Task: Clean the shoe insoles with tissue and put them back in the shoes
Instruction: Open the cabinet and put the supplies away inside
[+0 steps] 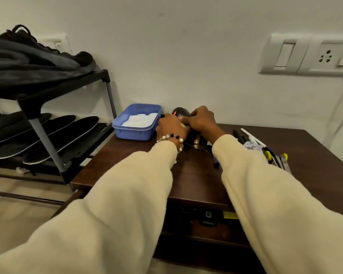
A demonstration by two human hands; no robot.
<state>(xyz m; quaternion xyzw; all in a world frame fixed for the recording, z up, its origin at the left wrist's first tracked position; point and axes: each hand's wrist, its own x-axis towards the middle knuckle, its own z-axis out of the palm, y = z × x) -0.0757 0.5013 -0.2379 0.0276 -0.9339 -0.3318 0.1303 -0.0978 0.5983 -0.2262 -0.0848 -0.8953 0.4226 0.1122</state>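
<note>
Table (pixel 297 155): dark wood, and we work at its far edge by the wall; pens and small tools lie on its right side.
Rack (pixel 46 135): black shoe rack to our left, touching the table's corner, with a dark shoe (pixel 28 56) on the top shelf.
Insoles (pixel 53 133): black, side by side on the lower shelf, out of the shoes and well apart from our hands.
Box (pixel 136 131): blue tray on the table's far left corner, white tissue (pixel 139 120) folded inside, just beside our left hand.
Black object (pixel 179 112): rounded, with a red label, against the wall; we cannot tell what it is.
Left hand (pixel 171 126): fingers curled around something small and yellowish, mostly hidden.
Right hand (pixel 201 119): fingers bent, meeting the left over the same item; whether they pinch it we cannot tell.
Step, as we judge it: readying supplies before wiping. To do it well, we should free one hand, lift a single tissue sheet from the tray, then bring an insole onto bare tabletop.
</note>
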